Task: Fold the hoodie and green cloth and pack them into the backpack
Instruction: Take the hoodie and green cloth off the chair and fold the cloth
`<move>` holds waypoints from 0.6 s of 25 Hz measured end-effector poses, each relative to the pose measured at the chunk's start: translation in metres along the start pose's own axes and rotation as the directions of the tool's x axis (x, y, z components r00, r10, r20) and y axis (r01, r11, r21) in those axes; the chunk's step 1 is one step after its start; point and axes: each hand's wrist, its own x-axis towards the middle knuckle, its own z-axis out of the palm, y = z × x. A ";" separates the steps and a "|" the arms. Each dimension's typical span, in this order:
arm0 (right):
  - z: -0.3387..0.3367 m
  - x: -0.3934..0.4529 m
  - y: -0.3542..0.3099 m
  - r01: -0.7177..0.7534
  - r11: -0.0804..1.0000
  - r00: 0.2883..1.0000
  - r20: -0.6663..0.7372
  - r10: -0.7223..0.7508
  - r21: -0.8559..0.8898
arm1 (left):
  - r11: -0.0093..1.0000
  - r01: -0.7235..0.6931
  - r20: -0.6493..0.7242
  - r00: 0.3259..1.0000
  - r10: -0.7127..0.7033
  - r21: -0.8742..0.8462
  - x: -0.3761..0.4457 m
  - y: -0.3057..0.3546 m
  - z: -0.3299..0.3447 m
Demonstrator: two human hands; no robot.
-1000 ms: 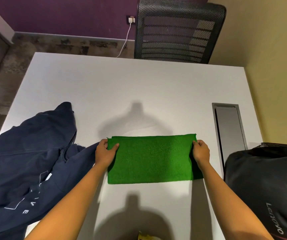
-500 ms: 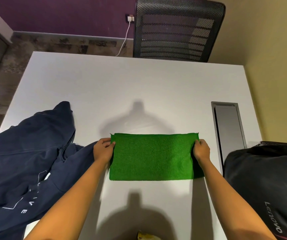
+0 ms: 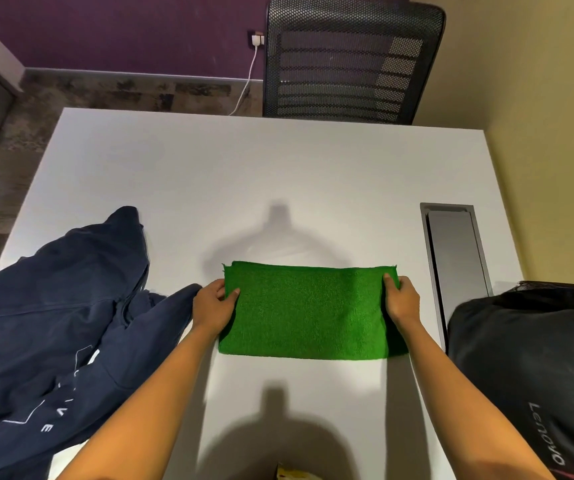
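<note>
Clearly the job was only partly done, as far as the head camera showed; the green cloth (image 3: 308, 313) lay on the white table (image 3: 244, 188) as a long, flat rectangle, doubled over once by the look of its two-layered far edge, so one fold seemed finished and at least another was probably wanted before packing. The left hand (image 3: 211, 306) pinched the cloth's left end near the far corner, thumb on top and the other fingers curled at the edge; the right hand (image 3: 401, 301) gripped the right end in the same way, thumb lying on the green surface; both held cloth and nothing else. The cloth looked thick and fuzzy, like a towel, bright green, its near edge straight and its far corners slightly frayed.

The hoodie (image 3: 60, 317), dark blue with white lettering, sat crumpled in a heap at the left of the table, one part of it just beside the left hand; it looked wholly unfolded, so that part of the work was untouched. The backpack (image 3: 535, 368), black, stood at the right edge, near the right forearm; whether it was unzipped I could not tell, and nothing had visibly gone into it.
</note>
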 end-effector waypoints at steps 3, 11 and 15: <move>-0.004 -0.002 0.004 0.028 0.999 0.999 -0.045 -0.029 -0.038 | 0.980 -0.085 0.026 0.996 0.081 0.181 -0.010 -0.010 -0.005; -0.007 0.002 0.010 0.037 0.998 0.997 -0.071 -0.041 -0.049 | 0.990 0.074 -0.090 0.994 -0.063 0.124 -0.008 0.008 -0.004; -0.005 0.001 0.007 -0.020 0.998 0.998 -0.052 0.023 0.053 | 0.982 0.180 -0.220 0.958 -0.187 -0.051 -0.001 0.018 0.001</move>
